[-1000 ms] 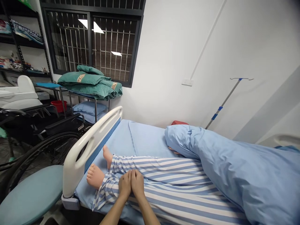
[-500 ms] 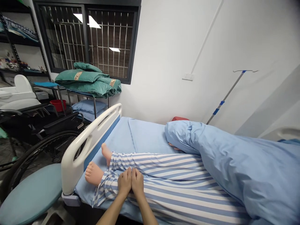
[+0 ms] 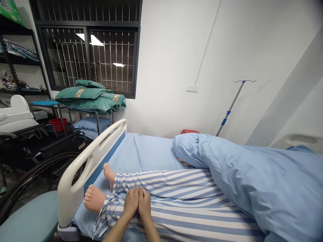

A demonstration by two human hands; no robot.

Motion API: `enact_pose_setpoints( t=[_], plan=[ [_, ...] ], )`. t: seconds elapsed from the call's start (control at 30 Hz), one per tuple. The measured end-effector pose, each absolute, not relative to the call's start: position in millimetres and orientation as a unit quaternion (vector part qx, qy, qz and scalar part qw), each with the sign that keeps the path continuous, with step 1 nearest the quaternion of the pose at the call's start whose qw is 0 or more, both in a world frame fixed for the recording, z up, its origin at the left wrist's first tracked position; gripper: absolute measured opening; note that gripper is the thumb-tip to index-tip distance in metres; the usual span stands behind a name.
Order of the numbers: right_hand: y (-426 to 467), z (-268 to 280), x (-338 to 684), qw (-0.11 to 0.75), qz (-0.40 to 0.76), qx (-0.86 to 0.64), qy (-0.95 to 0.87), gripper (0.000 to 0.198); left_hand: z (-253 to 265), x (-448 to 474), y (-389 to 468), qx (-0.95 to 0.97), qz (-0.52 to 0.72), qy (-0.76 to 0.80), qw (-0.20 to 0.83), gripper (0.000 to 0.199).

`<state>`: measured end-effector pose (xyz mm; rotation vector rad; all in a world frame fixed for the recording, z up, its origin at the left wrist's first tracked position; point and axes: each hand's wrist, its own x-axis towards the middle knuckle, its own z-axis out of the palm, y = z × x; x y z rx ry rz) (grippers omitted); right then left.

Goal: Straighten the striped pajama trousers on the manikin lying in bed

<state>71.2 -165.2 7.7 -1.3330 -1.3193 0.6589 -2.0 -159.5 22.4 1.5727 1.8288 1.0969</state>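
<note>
Side by side, my left hand (image 3: 131, 202) and my right hand (image 3: 144, 203) rest on the nearer lower leg of a manikin-like figure lying on the bed. Both hands curl over the top of this leg (image 3: 174, 215), gripping it through blue-and-white striped trousers; the fingertips are hidden on its far side. The thumb sides of the hands touch. Left of them lie the nearer bare foot (image 3: 94, 199) and the farther bare foot (image 3: 109, 174), toes up. The farther leg (image 3: 164, 178) lies beyond my hands, apart from them.
A blue quilt (image 3: 247, 178) covers the figure's upper part. The white footboard (image 3: 70, 191) stands at the left, with a teal stool seat (image 3: 32, 218) and a wheelchair (image 3: 55, 158) outside it. Green folded bedding (image 3: 91, 97) sits behind. An IV pole (image 3: 230, 107) rises beyond the bed.
The view has tilted up and shifted slightly right, so the scene sits lower and further left. My hands stay on the same leg, in nearly the same place.
</note>
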Motion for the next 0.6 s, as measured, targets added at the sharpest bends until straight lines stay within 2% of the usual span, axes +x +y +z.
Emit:
enact_pose_setpoints(
  t=[0.17, 0.6],
  plan=[
    [-165, 8, 73, 0.547, 0.289, -0.562, -0.549, 0.041, 23, 5, -158, 0.536, 0.45, 0.652, 0.294, 0.05],
    [-170, 19, 72, 0.558, 0.29, -0.551, -0.549, 0.043, -6, 4, -164, 0.608, 0.364, 0.682, 0.181, 0.037]
  ],
)
